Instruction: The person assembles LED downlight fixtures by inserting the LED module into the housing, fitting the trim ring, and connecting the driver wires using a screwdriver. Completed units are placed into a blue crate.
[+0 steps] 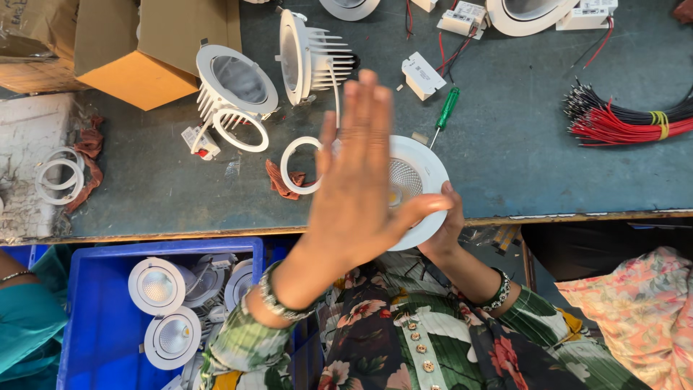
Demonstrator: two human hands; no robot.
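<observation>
Downlight [422,173] — round, white-rimmed, ribbed reflector — under flat left hand [357,180].

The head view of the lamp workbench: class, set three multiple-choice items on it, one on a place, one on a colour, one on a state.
1. Where do the finished round white downlights lie?
A. blue plastic crate
B. cardboard box
C. floor

2. What colour is the screwdriver handle?
A. red
B. green
C. yellow

3. How is the left hand?
A. fisted
B. gripping a wire
C. flat, fingers straight, over the round white downlight

Answers: 1 A, they sit inside it; 2 B, it shows green on the grey-blue table; 3 C, while the right hand grips the rim.
</observation>
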